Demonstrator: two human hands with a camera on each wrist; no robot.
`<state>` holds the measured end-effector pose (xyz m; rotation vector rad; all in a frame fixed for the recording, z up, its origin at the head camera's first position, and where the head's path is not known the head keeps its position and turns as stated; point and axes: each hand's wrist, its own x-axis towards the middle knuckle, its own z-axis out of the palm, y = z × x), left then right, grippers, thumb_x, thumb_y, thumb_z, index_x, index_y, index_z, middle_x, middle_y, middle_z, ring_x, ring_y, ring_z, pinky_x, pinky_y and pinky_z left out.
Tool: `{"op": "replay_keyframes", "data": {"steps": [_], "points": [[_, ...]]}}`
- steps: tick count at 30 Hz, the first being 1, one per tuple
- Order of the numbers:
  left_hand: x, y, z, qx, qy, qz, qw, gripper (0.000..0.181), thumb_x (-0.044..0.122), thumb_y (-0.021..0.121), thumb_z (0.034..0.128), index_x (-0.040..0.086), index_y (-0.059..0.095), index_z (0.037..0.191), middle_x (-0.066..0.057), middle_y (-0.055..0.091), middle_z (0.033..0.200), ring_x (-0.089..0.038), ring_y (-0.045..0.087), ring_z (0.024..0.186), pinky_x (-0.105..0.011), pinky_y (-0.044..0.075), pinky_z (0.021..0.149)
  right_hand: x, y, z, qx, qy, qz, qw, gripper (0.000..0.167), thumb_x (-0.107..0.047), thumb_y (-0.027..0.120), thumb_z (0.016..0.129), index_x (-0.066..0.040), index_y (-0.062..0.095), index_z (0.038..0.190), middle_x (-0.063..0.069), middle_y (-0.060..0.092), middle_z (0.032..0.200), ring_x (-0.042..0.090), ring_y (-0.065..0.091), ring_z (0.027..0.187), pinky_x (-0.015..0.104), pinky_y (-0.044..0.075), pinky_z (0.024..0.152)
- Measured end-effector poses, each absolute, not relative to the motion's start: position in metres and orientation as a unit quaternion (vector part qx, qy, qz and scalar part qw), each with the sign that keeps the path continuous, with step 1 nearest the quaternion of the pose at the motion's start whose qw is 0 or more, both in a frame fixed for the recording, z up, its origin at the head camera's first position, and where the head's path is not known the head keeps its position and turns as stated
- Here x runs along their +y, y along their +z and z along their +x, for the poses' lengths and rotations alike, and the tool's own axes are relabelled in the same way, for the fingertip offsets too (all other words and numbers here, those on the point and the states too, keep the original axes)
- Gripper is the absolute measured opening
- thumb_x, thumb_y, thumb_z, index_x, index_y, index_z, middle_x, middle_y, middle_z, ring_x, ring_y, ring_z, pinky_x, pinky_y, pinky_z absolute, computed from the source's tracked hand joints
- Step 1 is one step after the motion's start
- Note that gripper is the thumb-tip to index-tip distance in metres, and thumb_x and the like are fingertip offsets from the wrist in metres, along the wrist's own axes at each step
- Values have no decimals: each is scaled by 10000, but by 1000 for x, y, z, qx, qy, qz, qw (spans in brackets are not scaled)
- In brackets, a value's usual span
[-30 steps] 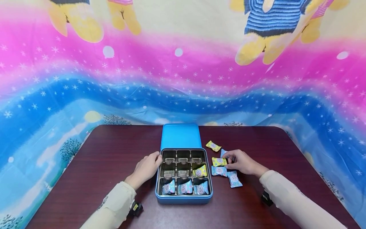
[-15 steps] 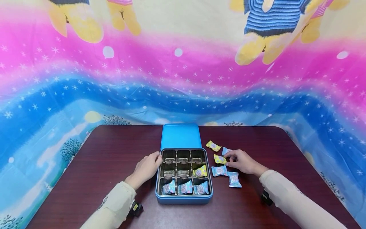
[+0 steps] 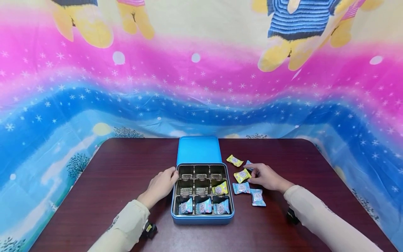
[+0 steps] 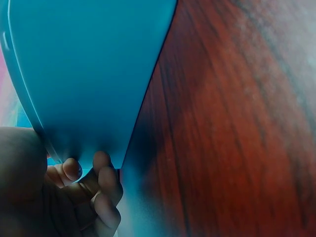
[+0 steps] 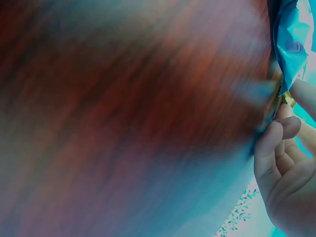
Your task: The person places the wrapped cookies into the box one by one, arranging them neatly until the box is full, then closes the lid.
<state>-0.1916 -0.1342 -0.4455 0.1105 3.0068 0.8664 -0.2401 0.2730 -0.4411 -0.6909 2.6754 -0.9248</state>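
A blue tin (image 3: 202, 220) stands upright, its inner tray divided into several compartments. The front row holds blue-wrapped candies (image 3: 204, 206), and one yellow-wrapped candy (image 3: 220, 188) is in the middle row at right. My left hand (image 3: 161, 183) grips the tin's left rim; in the left wrist view its fingers (image 4: 109, 185) curl against the tin's side. On the table to the right, my right hand (image 3: 266, 176) is beside a loose yellow candy (image 3: 242, 175). Its index finger reaches over a partly hidden blue candy (image 3: 248, 162), the thumb lower and apart. The right wrist view is blurred.
The tin's blue lid (image 3: 199, 149) lies open behind it. Another yellow candy (image 3: 234, 160) lies at the back, and blue candies (image 3: 241, 188) (image 3: 258, 197) lie nearer. A printed cloth (image 3: 201, 87) hangs behind the dark red table (image 3: 132, 157).
The loose yellow candy beside the right hand has shifted slightly back and turned. The right index finger has moved a little back, over the blue candy. The left hand has stayed on the tin.
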Motion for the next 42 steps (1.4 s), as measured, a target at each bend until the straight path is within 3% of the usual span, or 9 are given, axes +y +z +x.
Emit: {"op": "replay_keyframes", "data": {"steps": [26, 42], "points": [[-133, -447, -193, 962, 269, 33, -1, 242, 315, 436, 1028, 193, 518, 836, -3, 482, 689, -190, 471, 643, -361, 356, 585, 272, -446, -238, 921, -312, -205, 110, 407, -86, 743, 895, 21, 615, 1266, 11, 557, 776, 114, 509, 690, 271, 455, 703], [-134, -449, -192, 963, 269, 32, -4, 234, 305, 440, 1026, 198, 520, 834, 13, 523, 713, -181, 480, 658, -359, 364, 593, 277, -442, -236, 909, -350, -206, 90, 433, -136, 748, 902, 46, 609, 1269, 20, 551, 788, 97, 470, 608, 257, 441, 627]]}}
